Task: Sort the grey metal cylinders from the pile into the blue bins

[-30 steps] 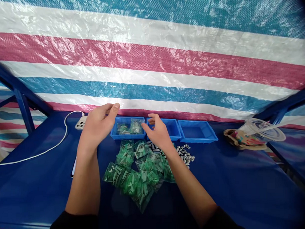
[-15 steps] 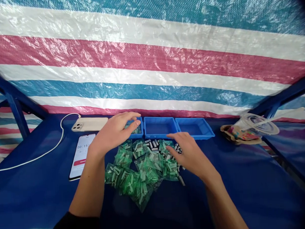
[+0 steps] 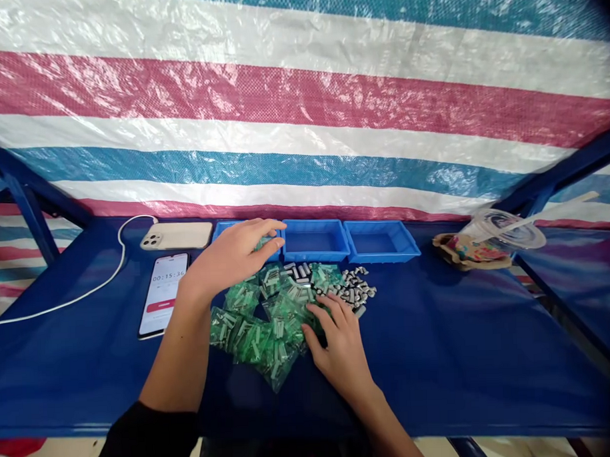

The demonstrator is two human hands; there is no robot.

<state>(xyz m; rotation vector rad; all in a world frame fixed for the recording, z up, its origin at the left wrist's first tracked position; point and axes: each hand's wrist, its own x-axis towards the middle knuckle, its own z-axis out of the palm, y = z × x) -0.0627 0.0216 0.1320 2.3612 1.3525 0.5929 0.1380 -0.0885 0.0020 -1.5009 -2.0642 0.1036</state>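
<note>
Several clear green bags (image 3: 256, 340) of small metal pieces are heaped on the blue table. Loose silver parts (image 3: 357, 286) lie at the pile's right, with short metal cylinders (image 3: 298, 271) behind it. My left hand (image 3: 236, 254) is over the left blue tray (image 3: 225, 227), fingers apart from the thumb, and green bags show inside that tray behind it. My right hand (image 3: 336, 341) rests at the right edge of the bags, its fingers spread, touching or just above them. The middle blue tray (image 3: 315, 243) and right blue tray (image 3: 381, 242) have nothing visible in them.
A phone showing a timer (image 3: 163, 293) and a pale phone (image 3: 176, 235) on a white cable (image 3: 114, 278) lie at the left. A lidded plastic cup (image 3: 490, 239) with a straw leans at the right. A striped sheet (image 3: 302, 148) hangs behind.
My right hand has moved left and nearer to me, from the loose silver parts to the bags' edge. My left hand has stayed over the left tray. The view has shifted slightly.
</note>
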